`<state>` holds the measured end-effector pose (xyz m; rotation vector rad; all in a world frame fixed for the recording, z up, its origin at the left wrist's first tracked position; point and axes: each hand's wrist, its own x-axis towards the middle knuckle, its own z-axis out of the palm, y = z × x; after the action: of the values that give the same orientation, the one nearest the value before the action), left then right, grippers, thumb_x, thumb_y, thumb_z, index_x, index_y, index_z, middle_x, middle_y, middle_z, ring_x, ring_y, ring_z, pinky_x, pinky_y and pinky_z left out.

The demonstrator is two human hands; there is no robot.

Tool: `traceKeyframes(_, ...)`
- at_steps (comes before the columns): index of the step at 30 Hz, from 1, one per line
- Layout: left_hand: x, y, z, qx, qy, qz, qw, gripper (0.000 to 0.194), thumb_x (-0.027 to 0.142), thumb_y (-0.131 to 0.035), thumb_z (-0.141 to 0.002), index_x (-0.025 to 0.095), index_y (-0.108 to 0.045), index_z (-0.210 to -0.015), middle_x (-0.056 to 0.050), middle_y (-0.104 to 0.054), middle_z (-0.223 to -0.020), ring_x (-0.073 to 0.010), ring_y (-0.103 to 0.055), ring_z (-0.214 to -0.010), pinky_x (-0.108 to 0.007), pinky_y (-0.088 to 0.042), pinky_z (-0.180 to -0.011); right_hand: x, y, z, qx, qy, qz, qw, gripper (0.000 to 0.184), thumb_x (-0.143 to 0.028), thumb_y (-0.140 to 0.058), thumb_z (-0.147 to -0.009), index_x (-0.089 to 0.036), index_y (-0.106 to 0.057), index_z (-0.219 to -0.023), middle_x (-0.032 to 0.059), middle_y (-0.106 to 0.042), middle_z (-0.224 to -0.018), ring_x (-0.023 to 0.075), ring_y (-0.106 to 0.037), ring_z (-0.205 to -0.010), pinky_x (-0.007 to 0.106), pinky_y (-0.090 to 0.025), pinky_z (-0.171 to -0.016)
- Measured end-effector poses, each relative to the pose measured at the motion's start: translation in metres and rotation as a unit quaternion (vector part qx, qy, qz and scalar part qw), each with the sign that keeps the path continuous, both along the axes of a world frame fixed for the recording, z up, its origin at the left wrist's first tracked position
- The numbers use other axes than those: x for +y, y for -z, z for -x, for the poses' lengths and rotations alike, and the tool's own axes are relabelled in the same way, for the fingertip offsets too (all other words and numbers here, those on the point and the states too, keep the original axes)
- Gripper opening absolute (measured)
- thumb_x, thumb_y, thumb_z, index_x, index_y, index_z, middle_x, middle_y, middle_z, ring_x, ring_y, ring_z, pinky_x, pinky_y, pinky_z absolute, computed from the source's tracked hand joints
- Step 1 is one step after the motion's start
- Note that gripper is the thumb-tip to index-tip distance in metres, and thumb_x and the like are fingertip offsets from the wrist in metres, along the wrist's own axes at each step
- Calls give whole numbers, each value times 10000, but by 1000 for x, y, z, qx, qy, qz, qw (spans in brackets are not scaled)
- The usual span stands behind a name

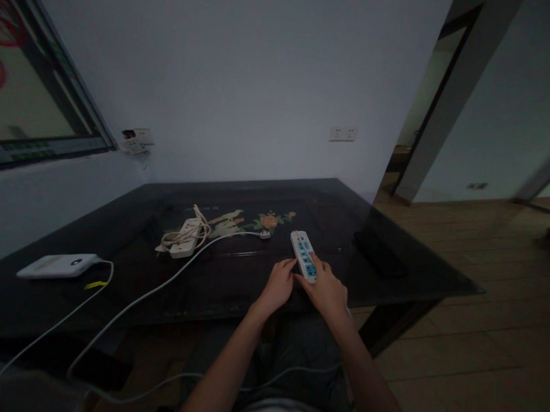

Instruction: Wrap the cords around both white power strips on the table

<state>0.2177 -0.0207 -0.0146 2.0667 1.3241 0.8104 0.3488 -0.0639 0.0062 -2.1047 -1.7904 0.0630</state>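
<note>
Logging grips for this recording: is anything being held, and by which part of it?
The right hand holds the blue-and-white power strip by its near end. The left hand is beside it; contact is unclear.

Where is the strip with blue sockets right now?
In the head view, the strip is just right of centre on the table, right of the plug, with the right hand at its near end.

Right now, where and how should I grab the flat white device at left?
Probably across the middle of the flat white device, coming from above with the left hand: it lies flat and longish, and its cable leaves the right end.
</note>
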Motion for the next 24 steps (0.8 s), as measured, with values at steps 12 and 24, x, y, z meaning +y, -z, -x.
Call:
traceKeyframes(12, -10, -27, 72, -275, -108, -15, 955, 466, 327, -533, -866, 195, -464, -1308, -126, -470, -1355, -242, -453, -1245, -426, -397, -1025, -19, -1, -31, 153, -251, -164, 942, 429, -300, -569, -788, -202, -601, -1205, 71, -649, -1196, 217, -634, -1048, 328, -502, -898)
traceKeyframes(24, -61, -62, 116, -497, -24, 227, 837, 435, 363, -711, -729, 189, -568, -1100, -51, -650, -928, -187, -656, -756, -336, -607, -587, -24, -51, -37, 86, -460, -136, 873, 498, -307, -649, -787, -267, -556, -1274, 62, -619, -1234, 210, -629, -1057, 299, -514, -862)
